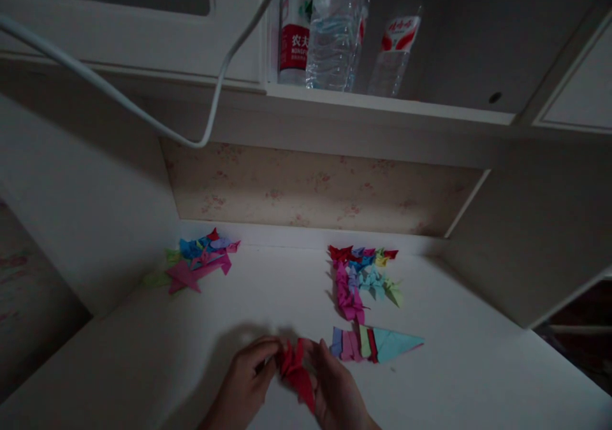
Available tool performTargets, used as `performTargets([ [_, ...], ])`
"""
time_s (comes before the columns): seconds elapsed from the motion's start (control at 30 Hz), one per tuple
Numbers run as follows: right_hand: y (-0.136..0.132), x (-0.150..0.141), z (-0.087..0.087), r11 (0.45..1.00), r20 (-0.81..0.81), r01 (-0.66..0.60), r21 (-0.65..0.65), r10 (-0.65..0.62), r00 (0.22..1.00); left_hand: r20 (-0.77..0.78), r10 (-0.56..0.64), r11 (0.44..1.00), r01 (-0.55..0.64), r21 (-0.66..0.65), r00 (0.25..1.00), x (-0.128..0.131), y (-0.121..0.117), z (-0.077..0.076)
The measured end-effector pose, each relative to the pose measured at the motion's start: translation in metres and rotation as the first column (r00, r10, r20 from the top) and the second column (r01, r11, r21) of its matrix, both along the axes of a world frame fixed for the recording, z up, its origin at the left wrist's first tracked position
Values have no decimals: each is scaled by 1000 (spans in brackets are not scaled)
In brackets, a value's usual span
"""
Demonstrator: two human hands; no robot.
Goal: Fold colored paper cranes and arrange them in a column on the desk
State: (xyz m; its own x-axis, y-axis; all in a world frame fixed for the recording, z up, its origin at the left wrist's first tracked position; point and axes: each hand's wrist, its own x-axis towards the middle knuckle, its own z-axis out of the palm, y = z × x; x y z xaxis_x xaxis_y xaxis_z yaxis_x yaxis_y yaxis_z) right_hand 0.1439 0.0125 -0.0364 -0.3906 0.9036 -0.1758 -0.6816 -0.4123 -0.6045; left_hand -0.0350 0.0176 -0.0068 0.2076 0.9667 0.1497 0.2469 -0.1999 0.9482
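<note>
Between my two hands, low in the middle of the head view, is a red folded-paper piece (297, 374) with pointed flaps sticking up. My left hand (251, 376) pinches its left side with thumb and fingers. On the other side my right hand (337, 385) has its fingers closed on the piece's right edge. Just beyond my right hand lies a row of overlapping folded papers (394, 343) in lilac, pink, green, red and light blue. Behind that row stands a group of small origami figures (349, 290) in magenta, red, blue, teal and yellow.
At the back left of the white table (268, 290) lies a second pile of coloured origami (203, 261). Overhead, a shelf (392, 106) holds plastic bottles (335, 41). A white cable (157, 127) loops down at the upper left. Side panels close in the table left and right.
</note>
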Motion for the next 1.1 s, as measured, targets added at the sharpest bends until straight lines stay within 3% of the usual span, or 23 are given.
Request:
performTargets([
  [0.13, -7, -4, 6, 994, 38, -25, 109, 21, 999, 21, -24, 993, 26, -116, 999, 6, -3, -7],
  [0.3, -13, -5, 14, 992, 70, -14, 122, 5, 998, 31, -64, 992, 67, -102, 997, 9, -8, -3],
  [0.47, -14, -4, 14, 986, 76, 146, 78, -152, 986, 81, 88, 994, -82, -65, 993, 4, -10, -4],
  [0.6, -14, -1, 11, 976, 144, 169, 136, -188, 971, 23, 158, 987, -159, 22, 987, 5, -15, 0],
  [0.83, -20, 0, -3, 951, 235, 32, 308, -109, 966, -102, 146, 987, -138, 80, 984, 12, -15, 1],
  [1.1, -27, -1, -14, 799, 503, -211, 563, -129, 855, -109, 172, 984, -165, 71, 979, 11, -8, 2],
])
